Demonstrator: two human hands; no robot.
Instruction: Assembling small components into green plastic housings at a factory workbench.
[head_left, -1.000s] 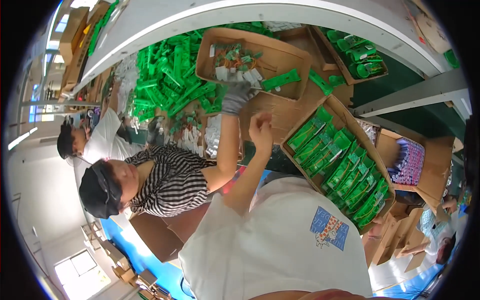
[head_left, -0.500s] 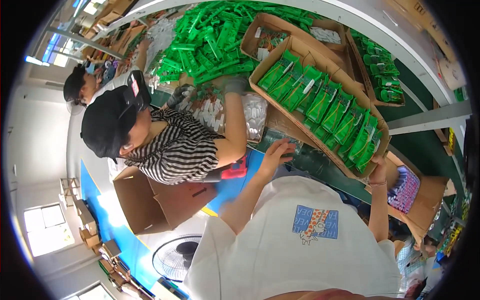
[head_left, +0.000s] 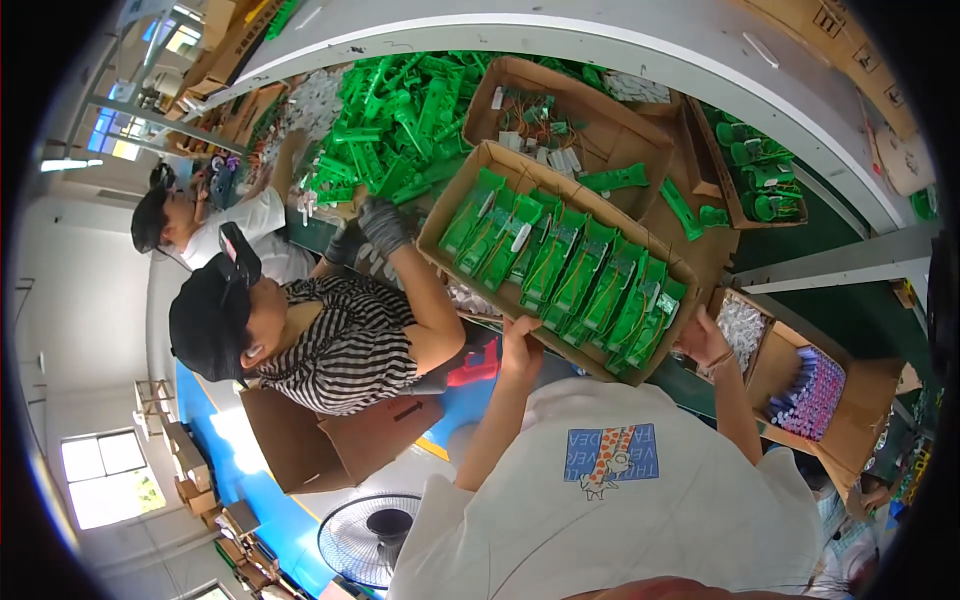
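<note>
Now, the left hand (head_left: 520,345) grips the near side of a cardboard tray (head_left: 572,350), thumb at the rim, while the right hand (head_left: 705,338) meets its right end; how far those partly hidden fingers close, I can't tell. Green plastic parts (head_left: 590,270) with wires stand in rows inside. Just beyond sits a second tray (head_left: 615,140); leftward, a co-worker's gloved hand (head_left: 385,225) near a green heap (head_left: 410,120). Farther right, an open carton (head_left: 865,390) holds purple-and-pink pieces (head_left: 808,400).

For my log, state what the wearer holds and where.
Open brown cardboard box of green plastic parts: left hand, near long side; right hand, right end.
</note>
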